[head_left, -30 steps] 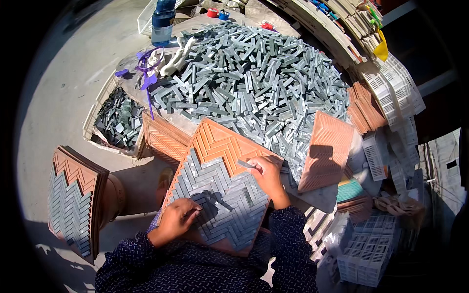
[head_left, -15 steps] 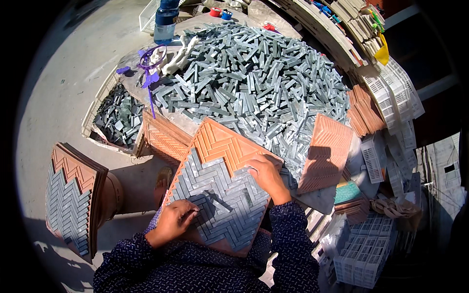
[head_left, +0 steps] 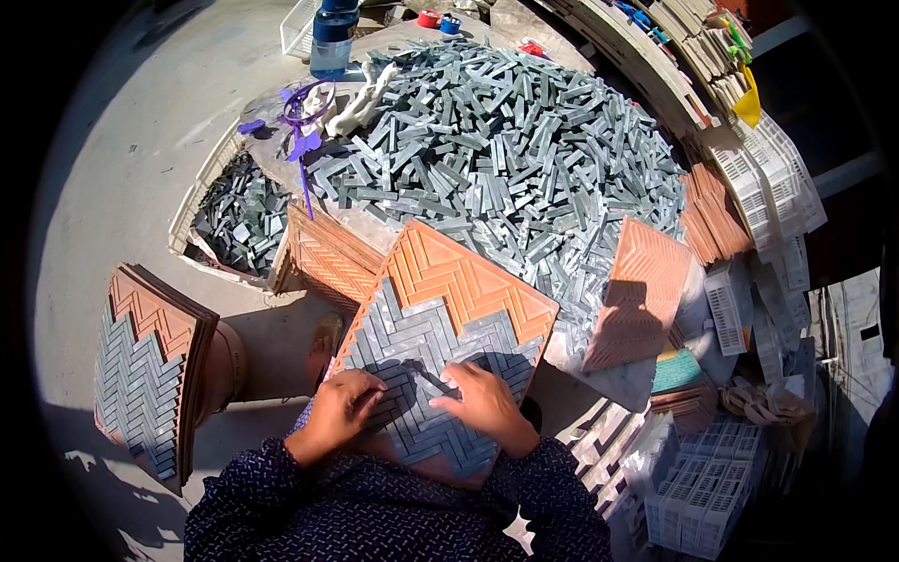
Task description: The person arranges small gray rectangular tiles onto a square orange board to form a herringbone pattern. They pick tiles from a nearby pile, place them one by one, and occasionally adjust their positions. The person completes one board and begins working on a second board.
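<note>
you have a pale crate (head_left: 197,194) beside the left of the table (head_left: 363,227), filled with small dark grey pieces (head_left: 242,215). a blue bottle (head_left: 333,37) stands on the table's far left. white crates (head_left: 704,487) stand at your lower right; their contents cannot be told.

the grooved tray (head_left: 449,267) lies slanted over your lap, its near edge toward your body and its far corner toward the heap of loose strips (head_left: 524,131). between its left edge and the stack of trays (head_left: 154,304) at your left, floor (head_left: 229,295) shows in sun and shade. a second grooved tray (head_left: 646,272) lies near its right corner, apart from it.

the tray is orange-brown. grey strips (head_left: 403,323) fill its nearer part in a herringbone, ending in a zigzag line; the grooves beyond are unfilled. your hands shade the middle.

your left hand (head_left: 339,412) is over the left side, fingertips drawn close; whether they hold anything cannot be told. your right hand (head_left: 485,407) is over the middle, thumb and forefinger narrowly apart beside a light strip (head_left: 427,386); whether they grip it cannot be told.
</note>
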Available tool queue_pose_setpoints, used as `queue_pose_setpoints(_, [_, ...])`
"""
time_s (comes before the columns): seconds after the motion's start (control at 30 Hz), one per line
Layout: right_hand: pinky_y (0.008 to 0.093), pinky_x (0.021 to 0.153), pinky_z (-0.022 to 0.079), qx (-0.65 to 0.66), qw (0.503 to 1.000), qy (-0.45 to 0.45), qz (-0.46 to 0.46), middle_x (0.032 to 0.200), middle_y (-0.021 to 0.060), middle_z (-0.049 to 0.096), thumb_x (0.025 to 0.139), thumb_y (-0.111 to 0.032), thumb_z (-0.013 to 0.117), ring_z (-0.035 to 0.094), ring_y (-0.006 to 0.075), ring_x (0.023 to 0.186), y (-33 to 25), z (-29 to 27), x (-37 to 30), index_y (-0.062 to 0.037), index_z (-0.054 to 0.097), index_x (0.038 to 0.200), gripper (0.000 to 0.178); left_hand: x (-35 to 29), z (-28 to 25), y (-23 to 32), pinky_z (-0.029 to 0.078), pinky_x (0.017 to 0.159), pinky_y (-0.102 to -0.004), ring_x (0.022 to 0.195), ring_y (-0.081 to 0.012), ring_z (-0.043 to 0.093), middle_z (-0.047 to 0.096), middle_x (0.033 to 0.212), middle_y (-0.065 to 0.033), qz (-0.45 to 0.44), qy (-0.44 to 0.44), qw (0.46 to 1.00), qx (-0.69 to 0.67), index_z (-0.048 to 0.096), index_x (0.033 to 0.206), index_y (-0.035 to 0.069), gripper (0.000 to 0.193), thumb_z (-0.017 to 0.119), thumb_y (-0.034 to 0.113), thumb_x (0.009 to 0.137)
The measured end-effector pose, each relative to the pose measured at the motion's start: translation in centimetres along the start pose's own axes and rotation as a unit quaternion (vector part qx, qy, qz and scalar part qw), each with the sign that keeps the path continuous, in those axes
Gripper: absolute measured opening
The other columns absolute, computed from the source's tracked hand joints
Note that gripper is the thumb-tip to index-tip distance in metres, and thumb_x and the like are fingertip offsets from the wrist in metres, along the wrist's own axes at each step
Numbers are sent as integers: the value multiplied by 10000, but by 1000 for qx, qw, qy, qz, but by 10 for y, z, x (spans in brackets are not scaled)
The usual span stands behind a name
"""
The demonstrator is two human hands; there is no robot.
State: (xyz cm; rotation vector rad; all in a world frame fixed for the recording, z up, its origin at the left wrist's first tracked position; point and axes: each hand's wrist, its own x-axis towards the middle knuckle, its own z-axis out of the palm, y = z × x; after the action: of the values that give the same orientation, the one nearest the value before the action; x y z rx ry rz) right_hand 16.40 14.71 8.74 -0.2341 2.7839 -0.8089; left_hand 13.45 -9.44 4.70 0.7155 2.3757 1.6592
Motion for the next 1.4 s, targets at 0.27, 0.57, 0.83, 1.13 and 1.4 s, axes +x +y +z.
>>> queue_pose_setpoints(0.27, [293,580,434,201,976,78,38,722,84,567,806,-150,676,546,148,622,15,5,1,-13,579,880,184,7,2,7,502,694,-360,788,-306,631,648,827,-131,8,-4,1000,2,632,858,8,92,660,13,770])
queue_pose_setpoints(0.57, [201,654,389,585,793,-3,168,865,17,576,938,-130,516,461,68,731,43,-17,17,26,597,1075,223,-2,1,-1,502,695,-358,784,-307,631,644,826,-134,-3,5,1000,-2,633,857,6,85,654,19,776])
queue_pose_setpoints(0.83, [297,596,476,232,953,180,76,772,84,644,773,-120,714,610,161,659,53,-7,47,1,610,899,203,-2,3,-3,502,691,-356,784,-312,631,642,824,-139,-19,-2,1000,-10,632,855,3,84,655,17,775])
queue_pose_setpoints(1.13, [406,614,478,4,969,243,48,765,146,614,734,-100,722,615,327,720,30,2,65,-29,578,855,200,-3,1,-4,502,690,-361,784,-312,631,641,823,-136,-15,0,1000,-13,631,856,4,77,648,30,786])
queue_pose_setpoints(1.4, [380,596,474,-14,964,264,41,753,146,618,701,-111,750,601,315,678,28,8,70,-18,601,810,207,-3,5,-5,503,685,-352,777,-308,633,642,820,-133,-10,-8,1000,-16,632,847,6,72,654,31,783])
